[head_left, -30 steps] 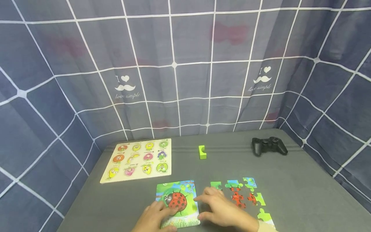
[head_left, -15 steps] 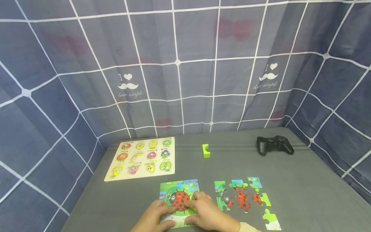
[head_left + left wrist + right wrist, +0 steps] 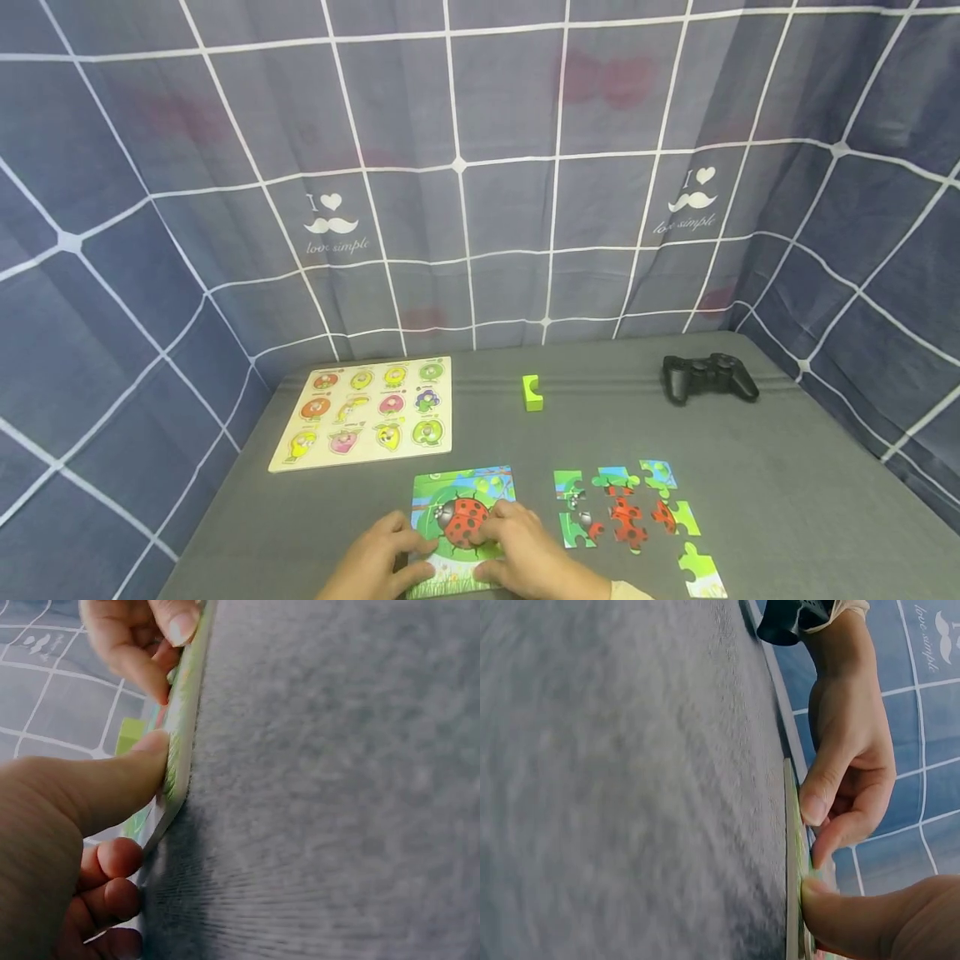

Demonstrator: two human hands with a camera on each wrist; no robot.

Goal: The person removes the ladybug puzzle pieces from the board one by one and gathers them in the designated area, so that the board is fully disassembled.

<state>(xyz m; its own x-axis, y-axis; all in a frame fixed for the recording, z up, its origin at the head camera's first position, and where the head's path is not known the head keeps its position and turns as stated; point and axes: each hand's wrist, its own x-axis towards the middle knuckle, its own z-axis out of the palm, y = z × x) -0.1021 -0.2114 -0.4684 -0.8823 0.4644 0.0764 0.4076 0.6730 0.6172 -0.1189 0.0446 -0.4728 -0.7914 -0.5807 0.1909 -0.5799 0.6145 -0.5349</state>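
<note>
A square ladybug jigsaw puzzle (image 3: pixel 462 575) lies flat on the grey table, with a red spotted ladybug on a green ground and grass at its near edge. At its left side, my left hand (image 3: pixel 382 557) grips it, thumb on the top face and curled fingers by the edge, as the left wrist view shows. Over its right half, my right hand (image 3: pixel 528 552) has bent fingers on the ladybug and thumb (image 3: pixel 821 896) near the front edge. Whether those fingertips pinch a piece is hidden. To the right lie several loose jigsaw pieces (image 3: pixel 626 518) of the same picture.
A pale fruit peg board (image 3: pixel 408 454) stands back left. A small green block (image 3: pixel 532 396) with a rounded notch sits at the table's back middle. A black game controller (image 3: pixel 708 379) lies at back right. A checked curtain (image 3: pixel 495 208) encloses the table's back and sides.
My right hand has moved left from the puzzle's right edge onto the ladybug, uncovering the loose pieces at left. My left hand has drawn slightly back to the left. The view has shifted a little.
</note>
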